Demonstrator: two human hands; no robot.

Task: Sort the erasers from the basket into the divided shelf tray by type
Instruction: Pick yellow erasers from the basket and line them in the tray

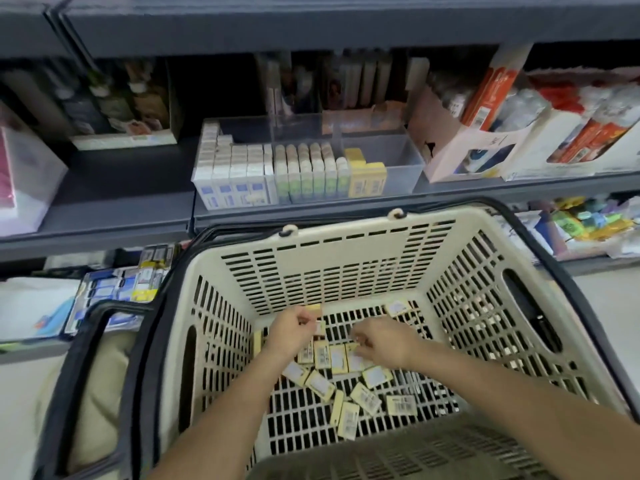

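Note:
A beige slotted basket (346, 251) with black handles stands below the shelf. Several yellow boxed erasers (322, 384) lie scattered on its floor. My left hand (289, 332) is inside the basket and grips a small stack of yellow erasers (314, 308) between fingers and thumb. My right hand (384, 342) reaches in beside it, its curled fingertips pinching a yellow eraser (353, 351) in the pile. On the shelf above sits the clear divided tray (405, 157), holding rows of white-blue erasers (235, 171), green-striped erasers (308, 171) and a few yellow erasers (365, 176); its right part is bare.
Cardboard display boxes (485, 147) with red and white products stand right of the tray. Dark packaged goods (124, 109) fill the shelf to its left. The lower shelf holds blue-and-yellow packs (121, 292) on the left and colourful items (588, 220) on the right.

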